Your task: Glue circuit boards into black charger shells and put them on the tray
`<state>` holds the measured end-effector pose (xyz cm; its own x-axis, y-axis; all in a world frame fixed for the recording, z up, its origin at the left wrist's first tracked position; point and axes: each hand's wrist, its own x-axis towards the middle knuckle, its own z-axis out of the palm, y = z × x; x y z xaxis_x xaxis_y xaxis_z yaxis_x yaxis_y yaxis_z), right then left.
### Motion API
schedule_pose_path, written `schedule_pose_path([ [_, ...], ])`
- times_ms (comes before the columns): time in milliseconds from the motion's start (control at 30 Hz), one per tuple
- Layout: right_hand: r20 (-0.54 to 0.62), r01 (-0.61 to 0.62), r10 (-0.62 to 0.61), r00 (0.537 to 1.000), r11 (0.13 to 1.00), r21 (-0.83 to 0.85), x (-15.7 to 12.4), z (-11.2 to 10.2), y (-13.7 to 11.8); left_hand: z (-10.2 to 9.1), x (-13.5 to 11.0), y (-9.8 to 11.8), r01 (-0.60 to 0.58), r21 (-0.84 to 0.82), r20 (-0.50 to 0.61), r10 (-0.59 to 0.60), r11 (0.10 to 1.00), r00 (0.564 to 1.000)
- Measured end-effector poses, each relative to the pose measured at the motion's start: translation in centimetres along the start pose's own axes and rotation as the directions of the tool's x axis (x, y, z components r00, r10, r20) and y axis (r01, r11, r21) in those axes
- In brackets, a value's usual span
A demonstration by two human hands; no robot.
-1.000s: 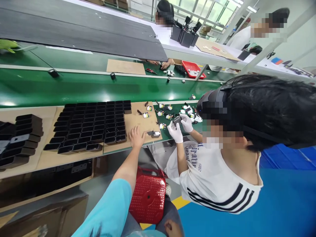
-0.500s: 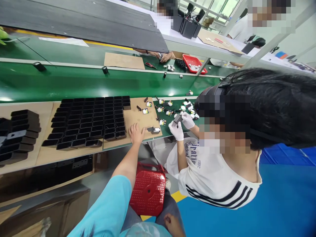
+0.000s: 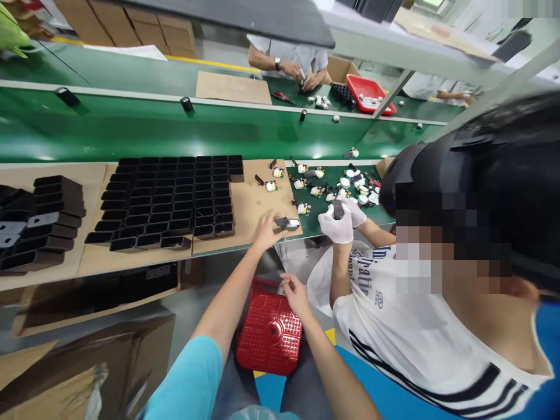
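Note:
My left hand [image 3: 266, 229] lies open on a cardboard sheet [image 3: 254, 201] at the bench's front edge. Its fingertips are just short of a small black and silver part [image 3: 286, 222]. A block of black moulded trays [image 3: 170, 198] sits to the left of that hand. My right hand [image 3: 292, 290] hovers lower, over the back edge of a red plastic stool [image 3: 269, 332], with its fingers loosely stretched and nothing visible in them. At my right a seated co-worker in white gloves [image 3: 339, 221] holds a small black piece.
Several small white and green parts [image 3: 315, 188] lie scattered on the green bench. Stacked black trays [image 3: 44, 221] stand at the far left. A green conveyor belt [image 3: 131, 128] runs behind. Across it a person's hands [image 3: 306, 79] work beside a red tray [image 3: 371, 93]. Cardboard boxes [image 3: 65, 373] sit below.
The view has tilted down and left. My left hand slid right along the cardboard towards the black and silver part. My right hand rose from my lap to above the red stool.

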<state>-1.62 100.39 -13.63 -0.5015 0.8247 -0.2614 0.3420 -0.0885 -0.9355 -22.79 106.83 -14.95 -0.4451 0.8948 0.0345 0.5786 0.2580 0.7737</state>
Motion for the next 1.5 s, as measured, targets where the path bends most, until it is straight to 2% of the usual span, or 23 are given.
schedule_pose_path([
  [100, -0.123, 0.056, -0.063, 0.990, 0.997, -0.059, 4.0, -0.5, 0.1, 0.8, 0.4, 0.8, 0.035, -0.149, 0.102, -0.020, 0.988, 0.995],
  [200, -0.216, 0.153, -0.175, 0.961, 0.982, -0.114, 6.8, -1.5, -1.5, 0.0, -1.4, 0.9, 0.077, -0.264, 0.184, -0.028, 0.961, 0.982],
  [233, -0.192, 0.203, -0.227, 0.955, 0.970, -0.135, 7.3, -1.7, -2.1, -0.6, -2.3, 0.9, 0.098, -0.319, 0.216, -0.028, 0.943, 0.976],
  [267, -0.113, 0.271, -0.290, 0.950, 0.950, -0.158, 7.6, -1.8, -2.6, -1.3, -3.3, 0.9, 0.130, -0.362, 0.242, -0.041, 0.923, 0.969],
  [333, 0.107, 0.346, -0.334, 0.936, 0.929, -0.127, 7.6, -1.4, -3.3, -2.5, -5.1, 1.0, 0.221, -0.427, 0.253, -0.119, 0.877, 0.960],
  [367, 0.193, 0.345, -0.325, 0.926, 0.935, -0.082, 7.5, -1.0, -3.4, -3.0, -5.7, 1.2, 0.276, -0.442, 0.247, -0.181, 0.853, 0.952],
  [433, 0.249, 0.262, -0.265, 0.931, 0.964, 0.046, 6.9, 0.1, -3.3, -3.8, -6.3, 1.5, 0.395, -0.465, 0.256, -0.307, 0.792, 0.917],
  [500, 0.173, 0.163, -0.202, 0.964, 0.963, 0.216, 6.3, 1.3, -3.1, -4.4, -6.4, 1.9, 0.481, -0.494, 0.323, -0.361, 0.724, 0.875],
  [533, 0.117, 0.117, -0.162, 0.980, 0.939, 0.322, 6.1, 1.7, -3.0, -4.7, -6.4, 2.2, 0.506, -0.528, 0.372, -0.350, 0.682, 0.860],
  [600, 0.046, 0.030, -0.065, 0.997, 0.848, 0.529, 5.9, 2.4, -3.2, -5.2, -6.5, 3.0, 0.493, -0.631, 0.415, -0.276, 0.599, 0.867],
  [667, 0.047, -0.055, 0.032, 0.998, 0.744, 0.666, 5.9, 2.8, -3.7, -5.8, -6.7, 3.8, 0.423, -0.720, 0.377, -0.202, 0.550, 0.904],
  [767, 0.063, -0.112, 0.097, 0.993, 0.685, 0.720, 6.1, 3.1, -4.6, -6.2, -7.1, 4.6, 0.340, -0.761, 0.311, -0.149, 0.553, 0.938],
  [1000, 0.077, -0.113, 0.085, 0.993, 0.625, 0.772, 6.5, 3.5, -5.1, -5.6, -7.1, 4.2, 0.347, -0.780, 0.308, -0.163, 0.521, 0.937],
  [1100, 0.090, -0.128, 0.092, 0.992, 0.627, 0.769, 6.5, 3.3, -5.0, -5.2, -7.0, 3.8, 0.352, -0.776, 0.319, -0.156, 0.523, 0.935],
  [1200, 0.030, -0.108, 0.125, 0.992, 0.689, 0.717, 6.9, 2.9, -4.8, -4.9, -6.5, 2.9, 0.316, -0.748, 0.286, -0.147, 0.584, 0.947],
  [1300, -0.166, 0.035, 0.065, 0.984, 0.842, 0.538, 8.2, 2.4, -4.5, -4.7, -5.0, 0.8, 0.185, -0.607, 0.076, -0.175, 0.773, 0.982],
  [1367, -0.283, 0.163, -0.074, 0.956, 0.938, 0.305, 9.7, 2.1, -4.2, -4.2, -3.7, -0.9, 0.093, -0.360, -0.121, -0.145, 0.928, 0.982],
  [1400, -0.316, 0.222, -0.166, 0.934, 0.963, 0.153, 10.6, 2.1, -4.0, -3.9, -3.1, -1.8, 0.053, -0.213, -0.198, -0.096, 0.976, 0.975],
  [1433, -0.326, 0.276, -0.265, 0.908, 0.961, -0.012, 11.5, 2.0, -3.7, -3.5, -2.6, -2.6, 0.017, -0.085, -0.250, -0.038, 0.996, 0.968],
  [1500, -0.288, 0.348, -0.425, 0.858, 0.894, -0.283, 13.2, 2.2, -3.1, -2.6, -2.1, -3.8, -0.042, 0.072, -0.293, 0.062, 0.997, 0.954],
])
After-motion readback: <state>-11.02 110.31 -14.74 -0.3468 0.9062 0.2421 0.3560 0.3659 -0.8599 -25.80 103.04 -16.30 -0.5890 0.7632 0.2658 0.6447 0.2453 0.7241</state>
